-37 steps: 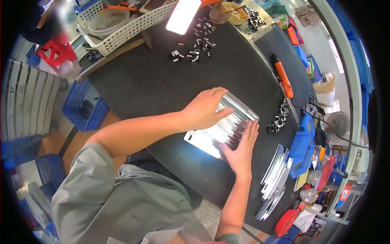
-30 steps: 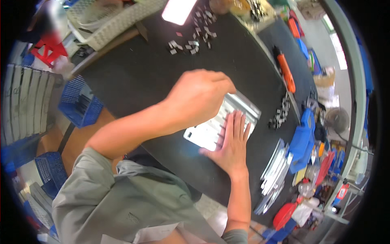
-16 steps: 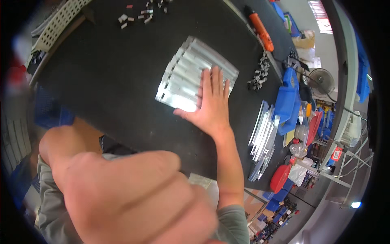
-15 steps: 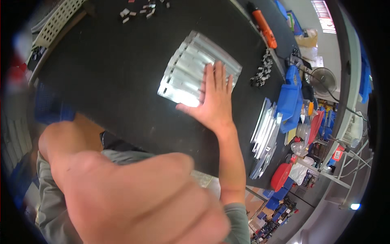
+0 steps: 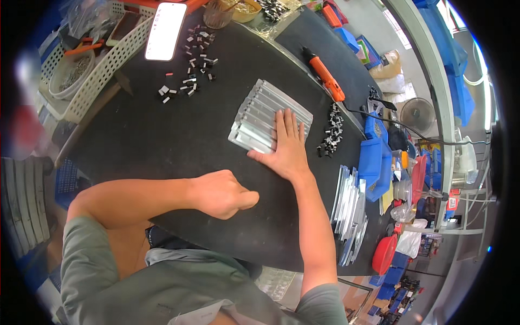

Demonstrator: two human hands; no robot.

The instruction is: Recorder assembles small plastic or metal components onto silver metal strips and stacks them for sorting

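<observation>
Side by side on the black tabletop point(image 5: 162, 135) lies a row of several silvery metal profile strips point(image 5: 260, 111), forming a slanted block. My right hand point(image 5: 287, 146) rests flat on the near right part of these strips, fingers stretched out and thumb spread along the near edge. Closer to me, my left hand point(image 5: 225, 195) is balled into a fist above the table, apart from the strips. The inside of that fist is hidden, so I cannot make out whether it holds anything.
Small black-and-white parts point(image 5: 200, 62) lie scattered beyond the strips, more point(image 5: 331, 130) to their right. A phone point(image 5: 165, 31) lies beside a cream basket point(image 5: 89, 100). An orange power screwdriver point(image 5: 326, 77), blue bins point(image 5: 375, 165) and stacked metal strips point(image 5: 349, 214) line the right side.
My left fist has dropped from close in front of the camera to above the table. My right hand stays flat on the strips. The view has shifted, showing more of the far side.
</observation>
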